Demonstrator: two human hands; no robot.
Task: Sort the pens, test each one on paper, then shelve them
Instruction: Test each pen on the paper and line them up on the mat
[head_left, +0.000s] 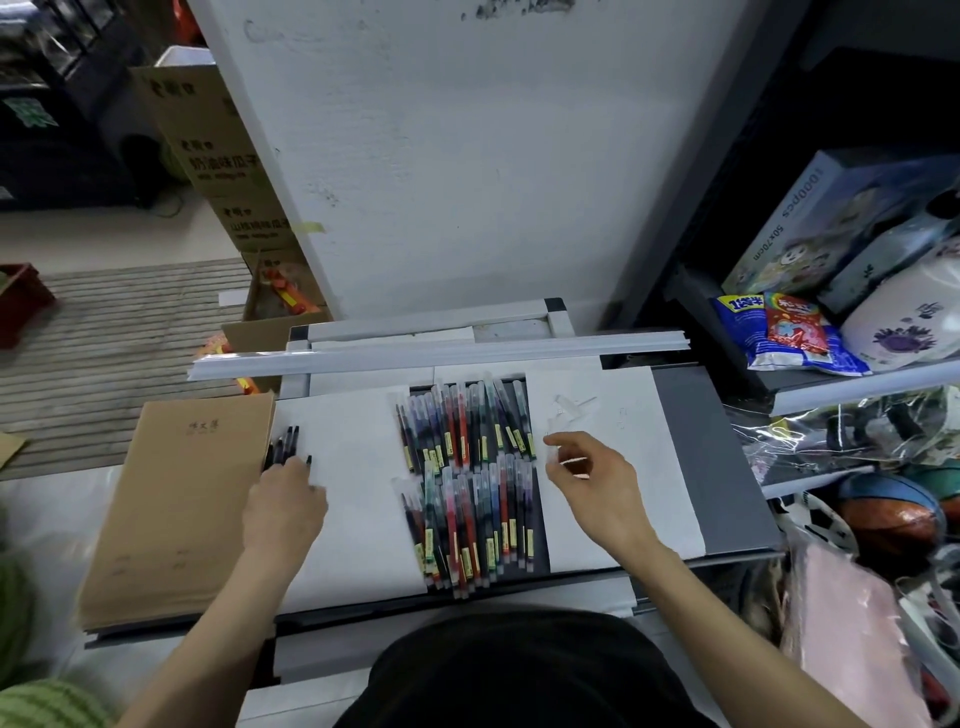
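Left hand (283, 501) curls round a small bundle of dark pens (284, 446), tips fanned out over the edge of the left paper sheet (358, 519). Right hand (597, 483) is well apart from it, over the right paper sheet (639, 467), thumb and fingers pinching a small clear plastic piece (563, 460); blurred, so cap or wrapper, cannot tell. More clear scraps (571, 405) lie on that sheet.

Main pen pile (467, 467) sits between the two sheets in two rough rows on a dark gap of the gray work surface (727, 467). Barrels are red, blue, green and black. Most look sleeved in clear film with yellow labels.

Handling, as a judgement: pens are light, thin, stiff and smooth. The film probably makes them slippery, and round barrels roll. Single pens are best pinched mid-barrel; a group is better wrapped in the fist near the middle so the ends don't splay. They look hard to damage except at the tips. Paper is thin and matte and will likely slide unless pinned while testing.

Other textures: a stack of brown kraft exercise books (171, 519) lies flat, just left of the left sheet. Long glossy white plastic strips (441, 353) lie across the back.
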